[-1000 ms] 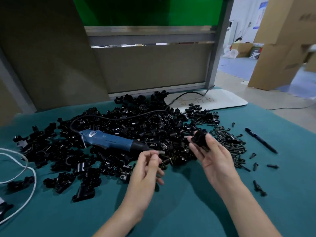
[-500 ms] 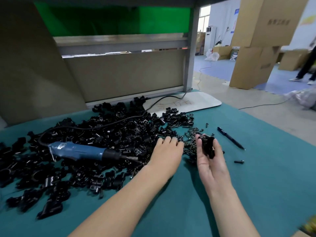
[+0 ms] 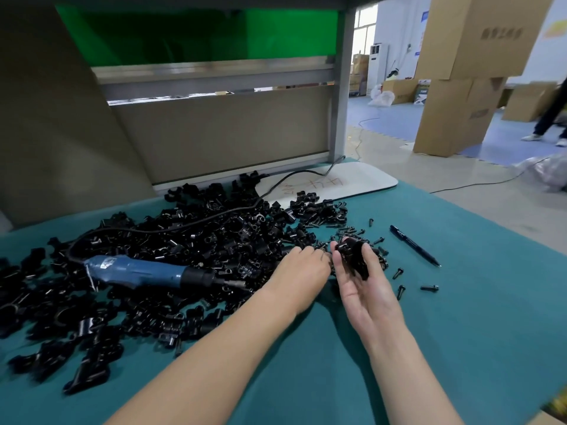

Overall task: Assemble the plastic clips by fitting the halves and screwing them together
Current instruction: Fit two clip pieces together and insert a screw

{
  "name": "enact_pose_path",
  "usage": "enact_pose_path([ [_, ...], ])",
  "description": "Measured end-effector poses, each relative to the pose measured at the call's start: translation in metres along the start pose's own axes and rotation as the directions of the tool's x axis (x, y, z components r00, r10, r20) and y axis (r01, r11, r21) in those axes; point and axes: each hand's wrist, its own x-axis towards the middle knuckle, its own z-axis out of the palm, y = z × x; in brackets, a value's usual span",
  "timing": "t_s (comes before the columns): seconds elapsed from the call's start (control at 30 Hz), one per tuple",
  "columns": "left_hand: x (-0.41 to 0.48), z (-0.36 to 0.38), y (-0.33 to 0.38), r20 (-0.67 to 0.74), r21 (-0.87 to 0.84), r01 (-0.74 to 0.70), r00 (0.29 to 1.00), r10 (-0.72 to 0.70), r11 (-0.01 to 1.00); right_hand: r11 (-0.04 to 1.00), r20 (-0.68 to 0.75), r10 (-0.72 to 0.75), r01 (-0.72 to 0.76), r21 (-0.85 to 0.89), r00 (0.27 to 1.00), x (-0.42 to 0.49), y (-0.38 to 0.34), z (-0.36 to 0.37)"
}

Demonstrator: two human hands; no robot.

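Right hand point(image 3: 366, 291), centre right of frame, palm up. Fingers and thumb clamped round a fitted black clip point(image 3: 356, 256), which is lifted off the worktop point(image 3: 460, 332). Held up and turned toward me, I judge, so the screw hole faces me and the halves stay mated.

Left hand point(image 3: 302, 271) just beside it, palm down, fingertips dipped into the scatter of screws point(image 3: 346, 232) at frame centre. Likely fishing for one screw for the held clip.

Screwdriver point(image 3: 144, 271) lies on the heap of clip halves point(image 3: 199, 240), left of centre, bit pointing toward my left hand and close by for the driving step. Its cord point(image 3: 214, 217) runs to the upper centre, over a white board point(image 3: 365, 179).

Pen point(image 3: 414, 245) and a few stray screws lie apart at centre right.

Hard to make out:
- My left fingertips are hidden behind the back of the hand, so I cannot tell whether they are apart or pinching a screw.
- The clip's far side is covered by my right fingers, and the seam and hole are lost in black on black.
- The heap is cut off at the left edge.
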Motion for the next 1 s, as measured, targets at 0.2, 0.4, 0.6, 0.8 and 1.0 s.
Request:
enact_pose_path([
  [0.2, -0.049, -0.014, -0.017, -0.177, -0.498, 0.174, 0.939, -0.296, 0.85, 0.977, 0.109, 0.041, -0.017, -0.212, 0.993, -0.008, 0.007, 0.002],
  [0.4, -0.129, -0.014, -0.021, 0.024, -0.987, 0.131, 0.683, -0.73, 0.09, 0.87, 0.253, 0.217, -0.07, -0.488, 0.943, -0.019, 0.037, 0.006],
  [0.6, -0.142, -0.006, -0.018, 0.118, -0.993, 0.065, 0.63, -0.767, -0.099, 0.661, 0.296, 0.36, -0.017, -0.75, 0.885, -0.029, 0.063, 0.0],
  [0.8, -0.143, -0.003, -0.017, 0.131, -0.99, 0.129, 0.656, -0.743, -0.06, 0.596, 0.289, 0.351, 0.026, -0.803, 0.891, -0.031, 0.064, -0.001],
  [1.0, -0.144, -0.003, -0.018, 0.138, -0.99, 0.116, 0.637, -0.759, -0.083, 0.581, 0.296, 0.331, 0.054, -0.812, 0.896, -0.031, 0.066, -0.001],
])
